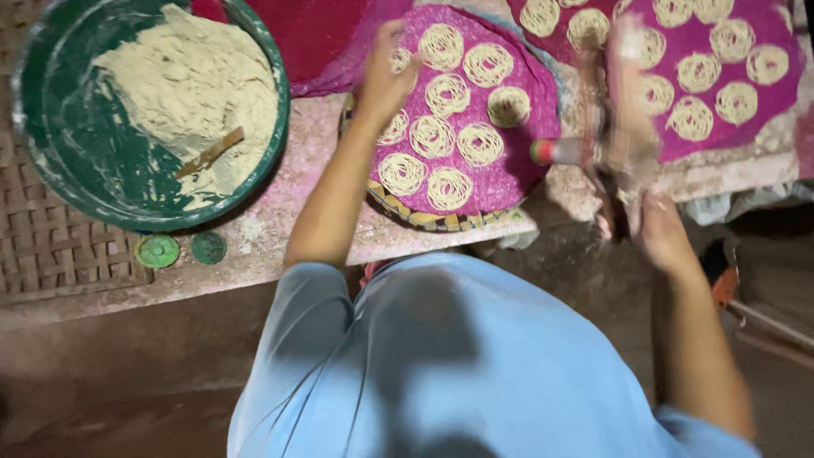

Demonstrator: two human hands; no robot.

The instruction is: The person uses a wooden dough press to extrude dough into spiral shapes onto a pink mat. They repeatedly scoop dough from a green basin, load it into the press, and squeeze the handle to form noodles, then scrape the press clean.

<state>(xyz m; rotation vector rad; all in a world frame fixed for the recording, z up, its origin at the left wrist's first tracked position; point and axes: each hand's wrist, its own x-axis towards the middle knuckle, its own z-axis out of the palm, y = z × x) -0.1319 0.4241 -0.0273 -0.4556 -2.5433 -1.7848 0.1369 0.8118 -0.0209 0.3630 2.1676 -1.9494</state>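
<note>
My left hand (386, 72) rests on the near edge of a round tray covered with magenta mesh cloth (509, 182), where several pale dough spirals (433, 136) lie in rows. Its fingers are bent and touch the cloth beside a spiral. My right hand (657, 229) is blurred by motion. It grips a dough press (615, 127) with a red-tipped handle, held upright between the two trays.
A big green bowl (51, 161) with pale dough and a wooden stick (210, 151) sits at the left. Two small green discs (158, 251) lie below it. A second magenta tray (729, 127) with spirals lies at the right. A woven mat (42, 246) is far left.
</note>
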